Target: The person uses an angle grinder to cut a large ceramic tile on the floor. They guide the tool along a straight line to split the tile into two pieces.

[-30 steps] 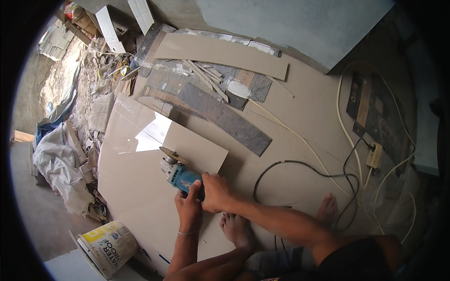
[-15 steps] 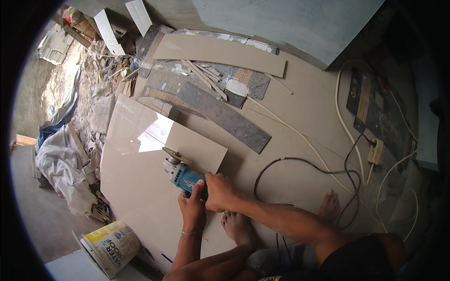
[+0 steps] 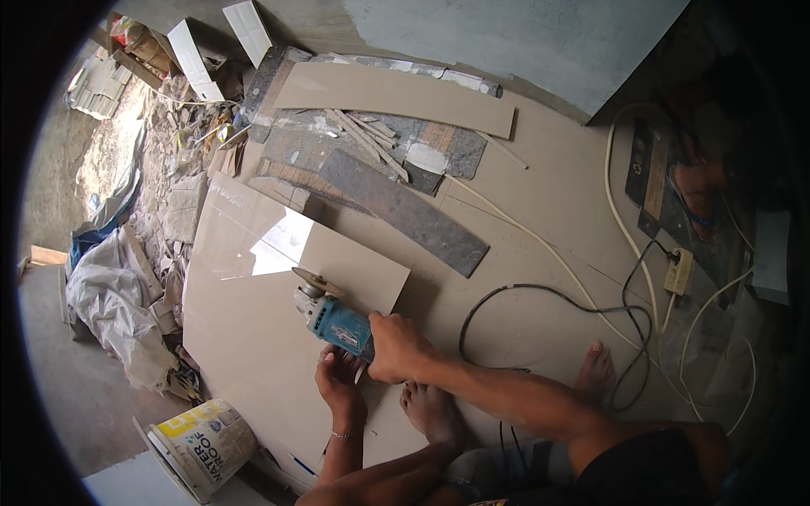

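My right hand [image 3: 398,347] is wrapped round the rear body of a blue angle grinder [image 3: 342,327]. The grinder's cutting disc [image 3: 314,279] stands over a large beige tile [image 3: 253,329], beside a bright patch of reflected light. Whether the disc touches the tile, I cannot tell. My left hand [image 3: 340,390] is just below the grinder body, palm turned up and fingers loosely apart, partly hidden beneath the tool. A line runs across the tile up to the disc area.
A grey tile strip [image 3: 405,211] and a long beige strip [image 3: 396,94] lie beyond. Black cable [image 3: 540,287] loops to a power strip [image 3: 677,272] at right. A bucket [image 3: 202,447] lies at lower left, near rubble and plastic sheeting [image 3: 118,295]. Another person's sandalled foot [image 3: 699,198] is at right.
My left hand has let go of the grinder's body and turned palm up below it. The right hand keeps its grip. Another person's foot has come into view at right.
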The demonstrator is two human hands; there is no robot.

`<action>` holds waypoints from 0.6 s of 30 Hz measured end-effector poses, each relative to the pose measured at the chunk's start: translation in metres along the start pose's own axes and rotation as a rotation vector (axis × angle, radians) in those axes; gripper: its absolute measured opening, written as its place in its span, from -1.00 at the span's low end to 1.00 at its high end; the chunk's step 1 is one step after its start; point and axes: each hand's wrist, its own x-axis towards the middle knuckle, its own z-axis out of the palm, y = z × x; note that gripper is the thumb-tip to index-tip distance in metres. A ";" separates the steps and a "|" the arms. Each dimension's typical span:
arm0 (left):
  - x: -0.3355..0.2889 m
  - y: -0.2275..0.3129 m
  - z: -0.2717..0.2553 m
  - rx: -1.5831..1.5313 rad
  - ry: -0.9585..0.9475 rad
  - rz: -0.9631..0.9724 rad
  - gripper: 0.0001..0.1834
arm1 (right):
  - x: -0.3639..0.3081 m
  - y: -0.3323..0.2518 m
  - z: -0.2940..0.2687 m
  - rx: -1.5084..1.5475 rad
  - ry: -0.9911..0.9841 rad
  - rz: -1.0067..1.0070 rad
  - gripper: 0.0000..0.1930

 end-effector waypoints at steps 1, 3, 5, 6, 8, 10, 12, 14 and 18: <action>-0.001 -0.006 -0.007 0.010 0.054 0.044 -0.58 | 0.000 0.000 0.000 0.001 -0.001 -0.003 -0.46; -0.001 -0.016 -0.017 0.504 -0.026 0.420 -0.32 | 0.000 0.001 0.000 0.012 0.002 -0.003 -0.47; -0.003 -0.025 -0.025 0.944 -0.046 0.682 -0.18 | 0.000 0.001 0.000 0.036 0.005 0.012 -0.48; -0.004 -0.029 -0.028 1.032 -0.111 0.675 -0.04 | 0.000 0.001 0.000 0.030 -0.001 0.006 -0.49; -0.002 -0.039 -0.032 1.295 -0.142 0.718 -0.02 | -0.001 0.001 0.000 0.032 -0.023 0.013 -0.51; 0.004 -0.050 -0.034 1.421 -0.187 0.753 -0.07 | -0.002 0.001 0.000 0.031 -0.011 0.012 -0.52; 0.012 -0.058 -0.038 1.453 -0.168 0.775 -0.16 | -0.003 0.001 -0.001 0.036 -0.007 0.005 -0.53; 0.019 -0.065 -0.042 1.458 -0.163 0.788 -0.25 | -0.006 0.003 -0.002 0.052 -0.011 0.004 -0.53; 0.022 -0.071 -0.047 1.437 -0.168 0.787 -0.37 | -0.009 0.005 -0.003 0.045 -0.002 -0.006 -0.54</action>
